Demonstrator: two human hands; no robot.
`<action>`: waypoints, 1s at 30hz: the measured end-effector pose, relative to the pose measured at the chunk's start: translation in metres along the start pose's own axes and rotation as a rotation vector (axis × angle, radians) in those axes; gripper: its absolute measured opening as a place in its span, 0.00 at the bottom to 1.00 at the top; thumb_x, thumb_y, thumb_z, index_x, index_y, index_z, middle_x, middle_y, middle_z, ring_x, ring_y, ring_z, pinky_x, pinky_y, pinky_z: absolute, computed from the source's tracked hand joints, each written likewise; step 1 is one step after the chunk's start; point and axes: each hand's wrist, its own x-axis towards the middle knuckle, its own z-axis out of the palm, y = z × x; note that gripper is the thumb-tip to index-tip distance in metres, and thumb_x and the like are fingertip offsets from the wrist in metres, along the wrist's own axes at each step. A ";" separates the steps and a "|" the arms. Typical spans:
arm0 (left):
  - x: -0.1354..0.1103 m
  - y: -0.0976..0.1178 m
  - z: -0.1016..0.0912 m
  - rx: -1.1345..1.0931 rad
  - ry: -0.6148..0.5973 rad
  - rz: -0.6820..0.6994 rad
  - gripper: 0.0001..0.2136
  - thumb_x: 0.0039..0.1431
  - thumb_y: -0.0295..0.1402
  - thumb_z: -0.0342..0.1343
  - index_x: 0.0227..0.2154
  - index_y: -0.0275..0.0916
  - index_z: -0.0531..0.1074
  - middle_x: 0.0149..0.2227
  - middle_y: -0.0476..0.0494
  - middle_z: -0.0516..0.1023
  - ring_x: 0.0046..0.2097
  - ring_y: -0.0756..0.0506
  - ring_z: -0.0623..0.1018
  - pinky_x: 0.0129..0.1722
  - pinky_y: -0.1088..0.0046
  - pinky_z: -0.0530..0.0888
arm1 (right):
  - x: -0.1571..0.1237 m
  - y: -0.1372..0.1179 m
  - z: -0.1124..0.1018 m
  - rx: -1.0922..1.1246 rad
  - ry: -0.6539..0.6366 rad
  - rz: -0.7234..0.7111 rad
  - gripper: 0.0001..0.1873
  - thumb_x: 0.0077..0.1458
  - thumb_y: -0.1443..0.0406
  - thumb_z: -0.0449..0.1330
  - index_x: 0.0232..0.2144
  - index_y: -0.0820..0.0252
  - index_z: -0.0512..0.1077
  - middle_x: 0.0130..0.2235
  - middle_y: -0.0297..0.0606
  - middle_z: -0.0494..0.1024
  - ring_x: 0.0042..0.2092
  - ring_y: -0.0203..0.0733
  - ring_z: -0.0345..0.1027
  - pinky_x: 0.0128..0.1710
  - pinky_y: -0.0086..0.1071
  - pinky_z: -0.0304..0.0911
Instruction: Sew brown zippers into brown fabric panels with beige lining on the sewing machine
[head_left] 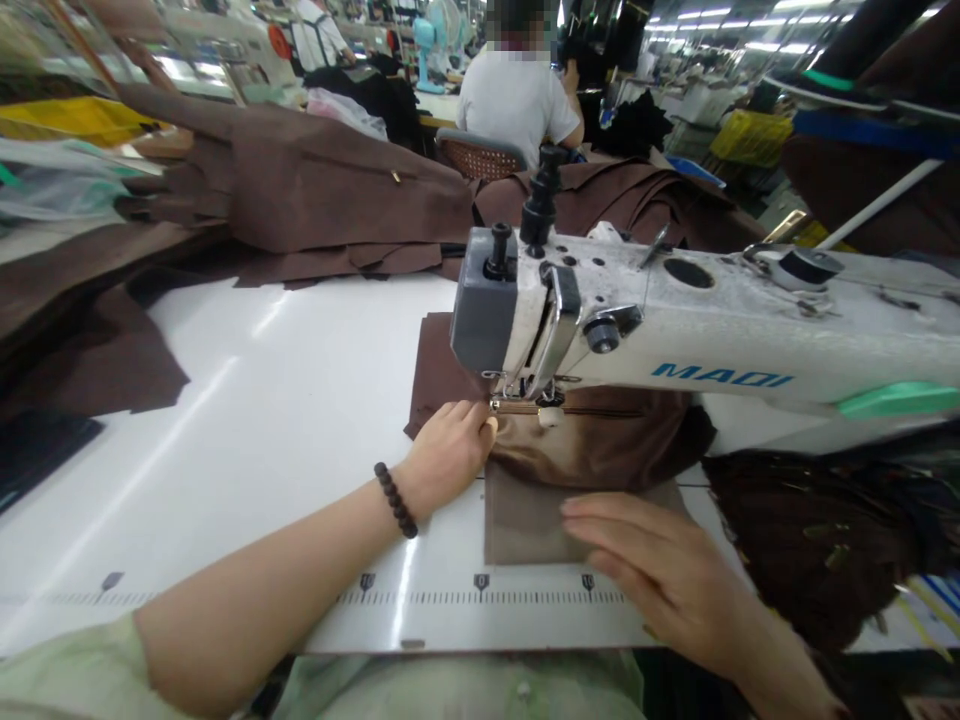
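A brown fabric piece [592,445] with a zipper [600,410] along it lies under the presser foot of the white sewing machine [720,340]. My left hand [450,455], a beaded bracelet at its wrist, is closed on the fabric's left edge right beside the needle area. The fingertips are partly hidden, thumb against the cloth. To the right of it, my right hand [667,570] lies over the near flap [525,525] of the brown cloth, fingers stretched out and held together, slightly blurred, holding nothing. More brown cloth [439,365] shows behind the machine's head.
Large brown fabric panels [322,185] are heaped across the table's far side. A dark brown bundle [817,540] with metal pulls lies at the right. A ruler scale [420,597] runs along the front edge. Ahead, a person in a white shirt [514,100] sits facing away.
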 end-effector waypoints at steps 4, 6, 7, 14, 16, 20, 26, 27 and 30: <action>-0.002 -0.002 0.002 -0.025 -0.043 0.023 0.08 0.62 0.25 0.46 0.38 0.30 0.70 0.40 0.35 0.71 0.42 0.42 0.71 0.42 0.64 0.70 | 0.034 0.004 0.050 -0.079 -0.188 -0.191 0.20 0.59 0.66 0.48 0.52 0.68 0.65 0.54 0.44 0.66 0.55 0.42 0.60 0.55 0.38 0.60; -0.006 -0.003 0.002 -0.060 -0.039 0.068 0.09 0.61 0.24 0.46 0.40 0.29 0.69 0.42 0.34 0.71 0.44 0.41 0.71 0.44 0.63 0.70 | 0.029 0.001 0.064 -0.136 -0.186 -0.156 0.21 0.59 0.67 0.48 0.54 0.70 0.62 0.56 0.45 0.63 0.56 0.44 0.58 0.56 0.39 0.60; -0.009 -0.003 0.001 -0.089 -0.040 0.101 0.09 0.61 0.24 0.46 0.41 0.29 0.69 0.42 0.34 0.71 0.45 0.41 0.71 0.45 0.63 0.70 | 0.024 -0.002 0.068 -0.148 -0.179 -0.136 0.22 0.59 0.67 0.48 0.54 0.70 0.61 0.57 0.44 0.63 0.57 0.43 0.58 0.56 0.38 0.60; 0.002 -0.018 -0.012 -0.447 -0.057 -0.202 0.10 0.53 0.21 0.49 0.35 0.31 0.73 0.34 0.39 0.77 0.38 0.42 0.76 0.39 0.68 0.72 | 0.031 -0.023 0.056 -0.072 -0.235 0.096 0.19 0.57 0.70 0.49 0.51 0.64 0.66 0.51 0.46 0.69 0.51 0.45 0.64 0.51 0.40 0.63; 0.014 -0.026 -0.013 -0.486 -0.048 -0.267 0.10 0.53 0.21 0.48 0.33 0.33 0.74 0.31 0.42 0.77 0.35 0.44 0.77 0.36 0.72 0.72 | 0.052 -0.020 0.051 -0.059 -0.258 0.255 0.21 0.55 0.68 0.54 0.52 0.65 0.64 0.50 0.48 0.69 0.50 0.47 0.65 0.51 0.41 0.63; 0.026 -0.035 -0.011 -0.535 -0.035 -0.287 0.10 0.55 0.23 0.47 0.29 0.34 0.74 0.30 0.45 0.78 0.34 0.46 0.77 0.33 0.76 0.71 | 0.081 -0.008 0.045 0.018 -0.273 0.303 0.37 0.47 0.63 0.63 0.58 0.63 0.56 0.53 0.48 0.67 0.54 0.49 0.60 0.55 0.40 0.56; 0.020 -0.021 -0.010 -0.564 -0.014 -0.246 0.05 0.48 0.27 0.58 0.30 0.32 0.73 0.30 0.45 0.77 0.35 0.44 0.77 0.34 0.76 0.72 | 0.085 -0.004 0.044 0.093 -0.246 0.296 0.34 0.42 0.63 0.66 0.52 0.64 0.63 0.47 0.44 0.71 0.49 0.47 0.65 0.50 0.38 0.59; 0.018 -0.017 -0.009 -0.548 -0.008 -0.232 0.09 0.45 0.27 0.61 0.32 0.32 0.73 0.33 0.43 0.77 0.37 0.43 0.77 0.36 0.74 0.73 | 0.084 -0.004 0.044 0.100 -0.235 0.289 0.33 0.41 0.64 0.67 0.51 0.64 0.64 0.45 0.44 0.72 0.48 0.47 0.65 0.50 0.38 0.60; 0.015 -0.008 -0.006 -0.497 0.013 -0.206 0.11 0.44 0.23 0.60 0.34 0.30 0.73 0.40 0.35 0.75 0.42 0.39 0.75 0.43 0.66 0.72 | 0.083 -0.006 0.045 0.105 -0.204 0.271 0.33 0.41 0.65 0.67 0.51 0.64 0.64 0.44 0.44 0.72 0.47 0.47 0.65 0.50 0.38 0.59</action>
